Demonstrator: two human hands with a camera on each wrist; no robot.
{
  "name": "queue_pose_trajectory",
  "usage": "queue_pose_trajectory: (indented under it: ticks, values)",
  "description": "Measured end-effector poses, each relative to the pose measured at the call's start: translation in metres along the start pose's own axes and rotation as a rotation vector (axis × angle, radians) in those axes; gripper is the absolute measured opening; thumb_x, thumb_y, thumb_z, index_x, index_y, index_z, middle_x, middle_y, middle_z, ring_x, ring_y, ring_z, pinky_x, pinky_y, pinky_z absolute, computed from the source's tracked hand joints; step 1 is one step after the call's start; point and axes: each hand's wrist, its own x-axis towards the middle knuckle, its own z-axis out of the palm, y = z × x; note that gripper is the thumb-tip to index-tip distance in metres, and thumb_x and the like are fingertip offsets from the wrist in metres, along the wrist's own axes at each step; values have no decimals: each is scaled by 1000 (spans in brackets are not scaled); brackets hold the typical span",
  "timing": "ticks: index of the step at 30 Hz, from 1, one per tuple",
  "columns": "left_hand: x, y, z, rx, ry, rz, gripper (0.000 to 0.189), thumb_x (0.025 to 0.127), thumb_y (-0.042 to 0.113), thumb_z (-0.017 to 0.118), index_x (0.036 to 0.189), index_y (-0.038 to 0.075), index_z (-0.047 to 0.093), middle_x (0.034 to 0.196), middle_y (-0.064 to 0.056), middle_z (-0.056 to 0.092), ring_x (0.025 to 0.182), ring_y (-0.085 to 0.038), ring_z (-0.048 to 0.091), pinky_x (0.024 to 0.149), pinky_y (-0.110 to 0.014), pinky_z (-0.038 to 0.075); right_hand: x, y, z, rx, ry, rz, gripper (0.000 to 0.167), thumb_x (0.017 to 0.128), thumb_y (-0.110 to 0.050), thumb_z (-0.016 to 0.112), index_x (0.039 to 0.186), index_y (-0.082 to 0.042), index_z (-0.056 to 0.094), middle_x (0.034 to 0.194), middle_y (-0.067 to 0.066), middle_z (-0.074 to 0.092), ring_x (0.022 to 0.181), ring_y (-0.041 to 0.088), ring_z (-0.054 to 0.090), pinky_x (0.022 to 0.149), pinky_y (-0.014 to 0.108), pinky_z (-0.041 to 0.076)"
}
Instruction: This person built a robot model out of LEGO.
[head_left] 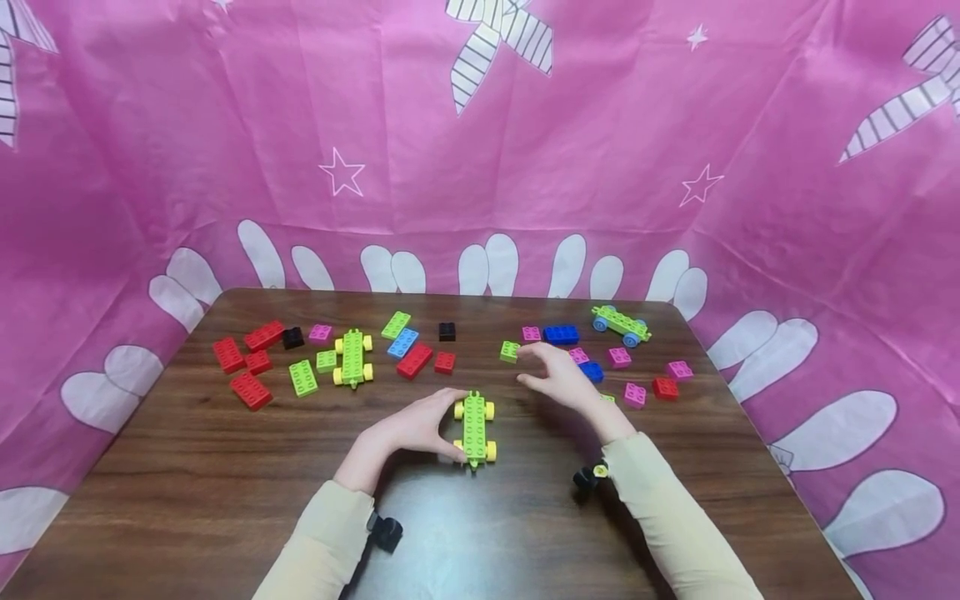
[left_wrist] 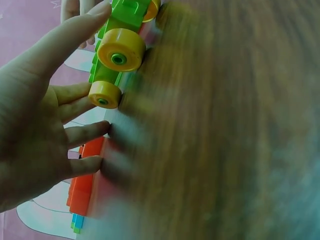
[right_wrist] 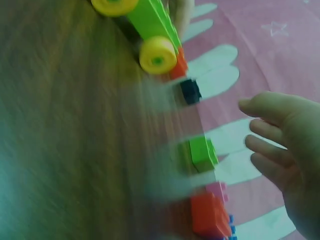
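A green toy car base [head_left: 475, 429] with yellow wheels stands lengthwise in front of me. My left hand [head_left: 420, 423] holds it from the left, thumb at the near end and fingers at the far end. In the left wrist view the thumb tip lies along the green base [left_wrist: 125, 17], while the lower fingers spread free. My right hand [head_left: 558, 383] hovers over the table with loosely bent fingers and nothing in them. Its fingertips are close to a small green brick [head_left: 509, 351]. In the right wrist view that green brick [right_wrist: 201, 154] shows apart from the fingers.
Another green base with yellow wheels [head_left: 352, 358] stands at left among red bricks [head_left: 251, 390] and green ones. A green base with blue wheels [head_left: 621, 325] is at back right. Pink bricks [head_left: 634, 394] and a blue brick [head_left: 561, 334] lie around the right hand. Pink cloth hangs behind.
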Motion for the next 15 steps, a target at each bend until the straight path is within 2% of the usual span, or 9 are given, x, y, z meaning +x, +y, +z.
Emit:
queue_pose_trajectory:
  ticks: [7, 15]
  values:
    - [-3, 4, 1, -11, 7, -1, 97, 73, 44, 84, 147, 3, 37, 150, -14, 42, 138, -28, 41, 113, -47, 37, 24, 20, -18, -48, 58, 23, 38, 84, -5, 74, 120, 2, 62, 116, 19, 67, 108, 34, 63, 95, 50, 51]
    - [-3, 8, 2, -22, -5, -3, 97, 74, 41, 84, 147, 0, 36, 150, -17, 41, 139, -31, 39, 114, -49, 35, 44, 46, -25, -86, 41, 113, 39, 85, -9, 74, 120, 0, 62, 117, 20, 66, 112, 36, 61, 100, 52, 47]
